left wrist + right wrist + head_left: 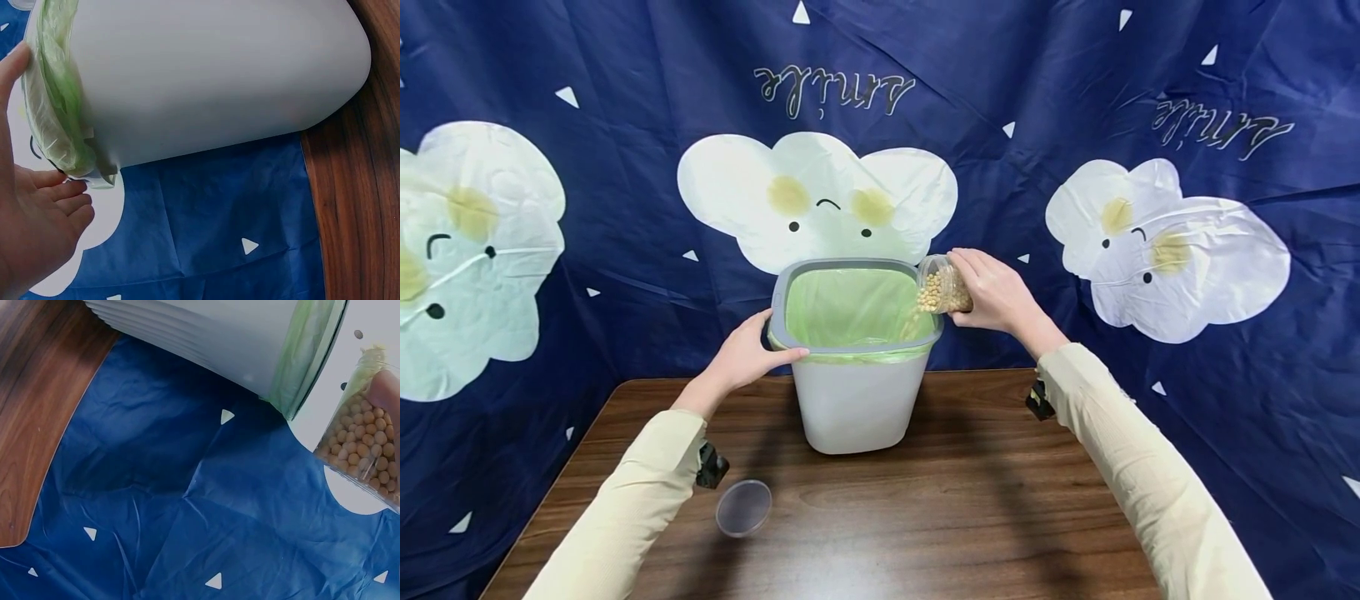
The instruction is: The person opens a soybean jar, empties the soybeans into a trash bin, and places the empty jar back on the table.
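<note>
A white waste bin (853,400) with a grey rim and a green liner (850,308) stands on the wooden table (925,517). My left hand (748,354) grips the bin's left rim, thumb over the edge; in the left wrist view the left hand (37,237) lies against the liner (56,119). My right hand (992,292) holds a clear jar of yellow beans (942,287) tipped over the bin's right rim, and beans fall into the liner. The jar (365,447) shows beside the bin (212,337) in the right wrist view.
A clear round lid (743,507) lies on the table near the front left. A dark blue cloth (625,167) printed with white clouds hangs behind and around the table. The table's front and right parts hold nothing else.
</note>
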A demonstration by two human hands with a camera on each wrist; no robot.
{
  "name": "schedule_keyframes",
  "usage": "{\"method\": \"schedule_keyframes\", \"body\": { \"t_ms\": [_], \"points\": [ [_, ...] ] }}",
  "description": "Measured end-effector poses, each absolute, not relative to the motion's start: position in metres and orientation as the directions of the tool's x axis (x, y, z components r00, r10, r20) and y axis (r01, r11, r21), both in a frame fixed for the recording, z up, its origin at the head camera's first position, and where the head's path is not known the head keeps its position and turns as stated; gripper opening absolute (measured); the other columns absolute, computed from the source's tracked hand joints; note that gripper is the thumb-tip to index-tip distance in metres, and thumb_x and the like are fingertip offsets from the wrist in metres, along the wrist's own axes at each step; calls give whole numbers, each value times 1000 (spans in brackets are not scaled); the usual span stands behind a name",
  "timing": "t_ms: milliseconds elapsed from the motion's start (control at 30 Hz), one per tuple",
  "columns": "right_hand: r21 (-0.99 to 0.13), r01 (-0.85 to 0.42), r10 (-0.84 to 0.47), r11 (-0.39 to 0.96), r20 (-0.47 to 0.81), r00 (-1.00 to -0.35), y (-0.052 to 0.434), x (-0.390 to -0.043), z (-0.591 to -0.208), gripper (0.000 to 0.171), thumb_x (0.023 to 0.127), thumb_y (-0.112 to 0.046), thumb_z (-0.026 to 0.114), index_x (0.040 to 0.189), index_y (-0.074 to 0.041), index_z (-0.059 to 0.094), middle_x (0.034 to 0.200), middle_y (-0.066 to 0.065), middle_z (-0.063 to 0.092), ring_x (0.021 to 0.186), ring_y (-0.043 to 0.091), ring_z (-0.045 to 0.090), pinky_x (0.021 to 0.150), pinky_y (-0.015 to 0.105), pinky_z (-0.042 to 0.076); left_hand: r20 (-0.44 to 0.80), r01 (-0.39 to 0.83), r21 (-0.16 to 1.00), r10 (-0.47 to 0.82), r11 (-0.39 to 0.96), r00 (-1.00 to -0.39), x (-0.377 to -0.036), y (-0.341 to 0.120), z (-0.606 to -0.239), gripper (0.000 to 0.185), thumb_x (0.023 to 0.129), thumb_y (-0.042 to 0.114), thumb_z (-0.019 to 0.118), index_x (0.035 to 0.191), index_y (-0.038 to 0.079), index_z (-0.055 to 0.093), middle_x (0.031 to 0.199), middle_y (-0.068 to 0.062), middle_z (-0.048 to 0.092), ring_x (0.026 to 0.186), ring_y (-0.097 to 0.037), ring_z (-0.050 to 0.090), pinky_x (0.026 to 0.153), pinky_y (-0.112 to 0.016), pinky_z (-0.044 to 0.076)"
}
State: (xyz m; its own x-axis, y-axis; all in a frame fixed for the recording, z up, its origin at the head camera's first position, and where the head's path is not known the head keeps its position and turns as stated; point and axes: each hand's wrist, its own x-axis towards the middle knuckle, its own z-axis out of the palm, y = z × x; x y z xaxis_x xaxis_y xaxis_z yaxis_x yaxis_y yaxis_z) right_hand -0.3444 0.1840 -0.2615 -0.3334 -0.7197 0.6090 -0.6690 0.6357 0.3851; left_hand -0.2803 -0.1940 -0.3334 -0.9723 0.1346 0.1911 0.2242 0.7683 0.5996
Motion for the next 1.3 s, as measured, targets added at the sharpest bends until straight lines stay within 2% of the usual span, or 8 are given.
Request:
{"method": "schedule_keyframes", "body": {
  "t_ms": [233,567,933,1300],
  "points": [
    [377,-684,-722,625,614,-321,178,-346,-262,84,53,-32,77,121,8,48,119,22,52,112,33,48,97,39,38,194,224,604,132,765,-972,-280,-194,-333,105,71,62,64,142,-1,21,142,-23,28,130,-37,27,102,-52,27],
    [454,-685,-762,570,603,-235,172,-349,-261,87,51,-27,82,122,8,47,122,23,51,113,36,47,100,42,36,182,211,617,123,758,-976,-279,-193,-332,105,70,62,64,143,0,21,143,-22,28,130,-37,27,102,-52,27],
    [483,-689,-792,541,567,-225,172,-355,-264,89,53,-28,83,124,8,45,124,24,49,115,37,46,101,43,34,185,213,612,125,761,-975,-279,-192,-333,105,70,62,64,142,-1,21,143,-23,28,130,-37,27,102,-52,27],
    [523,-680,-804,514,569,-170,173,-355,-260,87,52,-23,82,124,8,45,123,25,50,116,37,45,103,41,31,175,203,613,120,764,-977,-278,-192,-332,107,69,64,63,142,-1,21,143,-22,27,130,-37,26,102,-52,27]
  ]
}}
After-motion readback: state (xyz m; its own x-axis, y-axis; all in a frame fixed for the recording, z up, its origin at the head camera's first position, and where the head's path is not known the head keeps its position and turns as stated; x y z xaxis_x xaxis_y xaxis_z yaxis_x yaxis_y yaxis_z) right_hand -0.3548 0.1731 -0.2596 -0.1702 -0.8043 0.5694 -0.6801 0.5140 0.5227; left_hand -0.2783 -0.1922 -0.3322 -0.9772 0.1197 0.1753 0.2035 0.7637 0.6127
